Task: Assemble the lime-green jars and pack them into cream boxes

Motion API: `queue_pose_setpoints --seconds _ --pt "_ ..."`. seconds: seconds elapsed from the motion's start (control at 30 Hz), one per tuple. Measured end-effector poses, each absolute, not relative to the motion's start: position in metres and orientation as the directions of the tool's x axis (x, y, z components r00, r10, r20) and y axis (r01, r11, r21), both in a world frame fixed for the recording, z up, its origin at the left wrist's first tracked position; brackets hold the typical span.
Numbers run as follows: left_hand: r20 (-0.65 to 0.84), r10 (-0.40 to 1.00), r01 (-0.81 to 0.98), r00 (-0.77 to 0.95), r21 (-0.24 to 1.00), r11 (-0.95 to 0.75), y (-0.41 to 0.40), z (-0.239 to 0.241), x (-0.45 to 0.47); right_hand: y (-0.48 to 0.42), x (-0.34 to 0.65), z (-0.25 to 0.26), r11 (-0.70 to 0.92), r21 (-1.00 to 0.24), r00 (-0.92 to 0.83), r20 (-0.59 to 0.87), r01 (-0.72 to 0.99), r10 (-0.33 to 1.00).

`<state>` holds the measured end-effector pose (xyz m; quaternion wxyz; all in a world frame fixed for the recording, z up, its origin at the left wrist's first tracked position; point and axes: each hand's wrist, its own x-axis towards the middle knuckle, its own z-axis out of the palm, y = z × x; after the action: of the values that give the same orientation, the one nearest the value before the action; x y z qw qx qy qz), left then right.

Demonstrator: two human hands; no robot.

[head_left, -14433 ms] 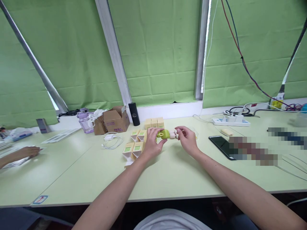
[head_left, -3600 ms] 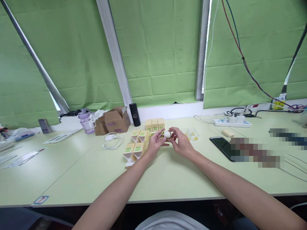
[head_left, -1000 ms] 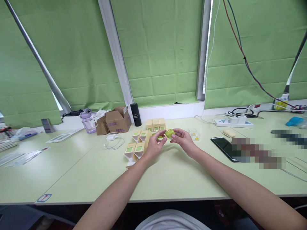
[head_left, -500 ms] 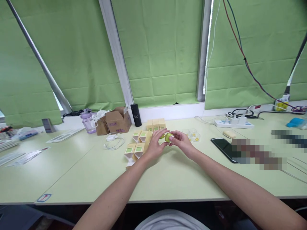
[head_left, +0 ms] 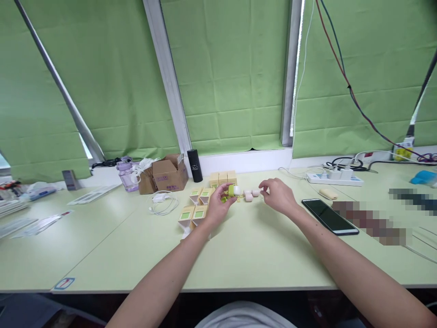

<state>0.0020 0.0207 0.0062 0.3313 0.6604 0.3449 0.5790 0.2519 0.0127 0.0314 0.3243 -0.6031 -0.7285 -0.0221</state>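
Currently, 1 green-and-white piece [head_left: 234,190] clamped between left fingers [head_left: 223,187], right fingers [head_left: 268,183] beside pink pieces [head_left: 248,197], grip unclear

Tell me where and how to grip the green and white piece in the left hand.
Probably best by its white end, the right hand coming in from the right: that end sticks out rightward, uncovered, while the left hand holds the green end.
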Motion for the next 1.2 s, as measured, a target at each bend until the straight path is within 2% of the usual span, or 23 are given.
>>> queue_pose_setpoints --seconds 0.13,0.3,0.5,0.6,0.73,0.87,0.97,1.1,1.2 --pt "0.513 0.852 -0.039 0.102 0.858 -0.512 0.021 0.007 0.002 0.015 0.272 0.036 0.121 -0.097 -0.07 0.417 0.988 0.906" --pt "0.478 0.87 -0.141 0.117 0.875 -0.462 0.021 0.007 0.0 0.017 0.272 0.027 0.121 0.033 -0.126 0.312 0.992 0.942" --pt "0.473 0.876 -0.167 0.095 0.875 -0.454 0.022 0.009 -0.001 0.01 0.256 0.026 0.194 0.071 -0.207 0.32 0.978 0.924" --pt "0.476 0.876 -0.154 0.084 0.874 -0.46 0.023 0.008 -0.001 -0.001 0.239 0.027 0.319 0.022 -0.306 0.353 0.948 0.884" --pt "0.482 0.873 -0.145 0.072 0.871 -0.469 0.025 0.006 -0.002 -0.017 0.211 0.022 0.506 0.032 -0.475 0.401 0.862 0.783" --pt "0.487 0.871 -0.142 0.066 0.869 -0.475 0.027 0.006 -0.003 -0.021 0.199 0.014 0.578 -0.072 -0.506 0.405 0.812 0.762" --pt "0.488 0.871 -0.138 0.056 0.868 -0.478 0.027 0.006 -0.003 -0.016 0.203 0.006 0.568 -0.289 -0.435 0.412 0.77 0.8" --pt "0.484 0.874 -0.144 0.045 0.869 -0.474 0.026 0.007 -0.003 -0.003 0.209 -0.011 0.451 -0.622 -0.347 0.29 0.64 0.892" --pt "0.482 0.875 -0.157 0.041 0.868 -0.471 0.025 0.008 -0.003 0.008 0.21 -0.022 0.374 -0.735 -0.325 0.218 0.566 0.92"
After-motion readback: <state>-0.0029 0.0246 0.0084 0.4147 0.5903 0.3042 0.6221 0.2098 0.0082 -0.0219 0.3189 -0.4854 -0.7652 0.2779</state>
